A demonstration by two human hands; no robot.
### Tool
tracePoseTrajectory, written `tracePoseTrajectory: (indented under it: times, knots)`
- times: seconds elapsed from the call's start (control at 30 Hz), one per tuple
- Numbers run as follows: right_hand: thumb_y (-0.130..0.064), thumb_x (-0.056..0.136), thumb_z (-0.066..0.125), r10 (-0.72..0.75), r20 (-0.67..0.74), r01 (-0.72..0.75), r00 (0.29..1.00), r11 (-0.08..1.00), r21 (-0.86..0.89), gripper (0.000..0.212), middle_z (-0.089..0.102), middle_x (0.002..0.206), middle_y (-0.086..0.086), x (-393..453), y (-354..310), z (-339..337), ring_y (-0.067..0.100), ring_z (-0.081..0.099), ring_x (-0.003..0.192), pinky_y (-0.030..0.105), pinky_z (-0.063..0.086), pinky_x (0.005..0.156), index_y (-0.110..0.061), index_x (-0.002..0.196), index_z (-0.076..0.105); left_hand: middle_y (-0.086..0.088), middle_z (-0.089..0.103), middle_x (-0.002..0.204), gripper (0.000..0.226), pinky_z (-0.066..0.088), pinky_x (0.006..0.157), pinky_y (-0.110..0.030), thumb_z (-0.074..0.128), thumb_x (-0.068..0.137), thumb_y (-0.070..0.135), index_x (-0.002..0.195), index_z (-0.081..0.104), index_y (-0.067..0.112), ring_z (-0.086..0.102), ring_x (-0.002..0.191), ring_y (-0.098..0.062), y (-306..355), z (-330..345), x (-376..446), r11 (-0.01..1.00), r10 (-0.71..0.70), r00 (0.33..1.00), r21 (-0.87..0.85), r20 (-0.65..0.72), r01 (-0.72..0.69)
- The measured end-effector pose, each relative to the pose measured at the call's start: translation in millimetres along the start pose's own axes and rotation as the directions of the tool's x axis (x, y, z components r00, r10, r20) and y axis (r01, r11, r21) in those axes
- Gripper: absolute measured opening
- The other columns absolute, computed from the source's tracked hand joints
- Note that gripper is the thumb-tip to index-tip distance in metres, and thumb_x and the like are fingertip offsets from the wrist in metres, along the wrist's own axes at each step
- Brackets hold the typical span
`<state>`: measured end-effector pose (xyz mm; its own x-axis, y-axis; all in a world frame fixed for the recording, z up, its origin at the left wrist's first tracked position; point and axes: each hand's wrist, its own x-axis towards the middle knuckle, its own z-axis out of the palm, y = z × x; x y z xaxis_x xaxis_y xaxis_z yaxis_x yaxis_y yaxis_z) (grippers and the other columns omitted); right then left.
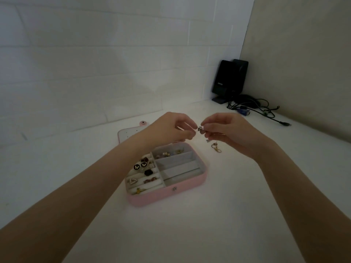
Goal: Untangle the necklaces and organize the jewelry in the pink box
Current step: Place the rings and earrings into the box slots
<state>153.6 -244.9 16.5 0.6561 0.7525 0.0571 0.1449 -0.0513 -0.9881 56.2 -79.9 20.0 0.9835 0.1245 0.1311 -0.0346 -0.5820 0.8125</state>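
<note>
One small dark jewelry piece (200, 129) is being pinched in the air between two hands, above the table's (209, 224) far half, just beyond the pink box (167, 196). It is being gripped by the curled fingertips of the left hand (171, 128) from one side and by those of the right hand (228, 130) from the other; whether it is a necklace cannot be told.

One gold clasp (216, 148) is being left on the table just under the right hand.

The box is being kept open near the table's middle, its lid (125, 134) laid flat behind it. Two round butterfly studs (140, 166) and several other small pieces are being held in its left-hand slots, a few more in the far right compartment (171, 153).

Two black speakers (228, 78) and a heap of cables (252, 107) are being kept at the far right corner.
</note>
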Motion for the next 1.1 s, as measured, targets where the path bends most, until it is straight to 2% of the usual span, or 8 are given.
tracePoseTrajectory:
  times: [0.17, 0.37, 0.47, 0.6, 0.77, 0.9, 1.03, 1.1]
  knots:
    - [0.001, 0.083, 0.061, -0.015, 0.1, 0.008, 0.995, 0.998, 0.067, 0.007, 0.067, 0.072, 0.007, 1, -16, 15, 0.011, 0.062, 0.065, 0.019, 0.051, 0.064, -0.004, 0.083, 0.066, -0.003, 0.072, 0.074, 0.009, 0.056, 0.07, -0.017, 0.065, 0.083, 0.002, 0.089, 0.067, 0.008, 0.068, 0.069, -0.006, 6, -5, -12, 0.948, -0.074, 0.996, -0.313, -0.056, 0.053]
    - [0.004, 0.083, 0.06, 0.001, 0.132, -0.009, 0.991, 0.998, 0.064, 0.007, 0.065, 0.081, 0.011, 2, -15, 27, 0.013, 0.061, 0.067, 0.02, 0.052, 0.066, -0.003, 0.085, 0.063, 0.001, 0.072, 0.07, 0.004, 0.052, 0.062, -0.013, 0.066, 0.083, 0.005, 0.083, 0.069, 0.009, 0.068, 0.068, -0.006, 0, -17, -25, 0.946, -0.114, 0.988, -0.315, -0.107, 0.075]
    - [-0.003, 0.083, 0.063, 0.026, 0.143, -0.035, 0.989, 0.997, 0.067, 0.001, 0.068, 0.081, 0.011, 2, -16, 32, 0.013, 0.063, 0.069, 0.02, 0.053, 0.066, -0.004, 0.083, 0.063, 0.006, 0.07, 0.064, 0.009, 0.051, 0.061, -0.013, 0.067, 0.082, 0.007, 0.076, 0.068, 0.014, 0.065, 0.064, -0.002, -1, -20, -27, 0.969, -0.101, 0.983, -0.239, -0.155, 0.062]
    - [-0.001, 0.079, 0.067, 0.024, 0.115, -0.028, 0.993, 0.999, 0.036, 0.008, 0.07, 0.078, 0.013, 5, -15, 40, 0.013, 0.063, 0.065, 0.018, 0.052, 0.062, -0.003, 0.084, 0.062, 0.011, 0.067, 0.061, 0.012, 0.046, 0.058, -0.01, 0.071, 0.079, 0.013, 0.071, 0.068, 0.02, 0.059, 0.06, 0.002, 1, -23, -27, 1.0, -0.015, 0.985, 0.011, -0.173, 0.017]
    - [-0.001, 0.077, 0.071, 0.013, 0.074, 0.001, 0.997, 0.984, -0.179, 0.007, 0.069, 0.07, 0.005, 12, -12, 46, 0.007, 0.059, 0.06, 0.015, 0.05, 0.061, -0.007, 0.081, 0.071, 0.006, 0.063, 0.079, 0.012, 0.048, 0.067, -0.018, 0.07, 0.075, 0.011, 0.069, 0.065, 0.019, 0.058, 0.073, -0.003, -9, -20, -26, 0.921, 0.201, 0.952, 0.374, -0.23, -0.104]
    - [0.0, 0.079, 0.07, -0.01, 0.059, 0.022, 0.998, 0.977, -0.211, 0.008, 0.071, 0.07, 0.004, 17, -7, 48, 0.008, 0.062, 0.062, 0.017, 0.051, 0.061, -0.006, 0.084, 0.071, 0.006, 0.056, 0.094, 0.006, 0.046, 0.071, -0.016, 0.07, 0.077, 0.01, 0.076, 0.067, 0.015, 0.052, 0.076, 0.001, -20, -21, -26, 0.887, 0.243, 0.952, 0.44, -0.186, -0.14]
    - [-0.001, 0.077, 0.07, -0.026, 0.053, 0.049, 0.998, 0.876, -0.48, 0.016, 0.066, 0.07, 0.002, 23, 3, 51, 0.006, 0.056, 0.06, 0.015, 0.043, 0.054, -0.016, 0.074, 0.067, 0.009, 0.049, 0.101, 0.012, 0.045, 0.072, -0.014, 0.07, 0.078, 0.013, 0.081, 0.063, 0.023, 0.054, 0.082, 0.003, -30, -25, -24, 0.893, 0.148, 0.983, 0.442, -0.107, -0.087]
    - [0.0, 0.077, 0.068, -0.035, 0.032, 0.046, 0.999, 0.861, -0.507, 0.019, 0.064, 0.069, 0.0, 25, 6, 50, -0.001, 0.052, 0.053, 0.013, 0.039, 0.053, -0.019, 0.071, 0.064, 0.009, 0.051, 0.098, 0.012, 0.047, 0.072, -0.015, 0.067, 0.081, 0.012, 0.082, 0.063, 0.023, 0.057, 0.079, 0.003, -35, -26, -21, 0.91, 0.121, 0.984, 0.41, -0.135, -0.056]
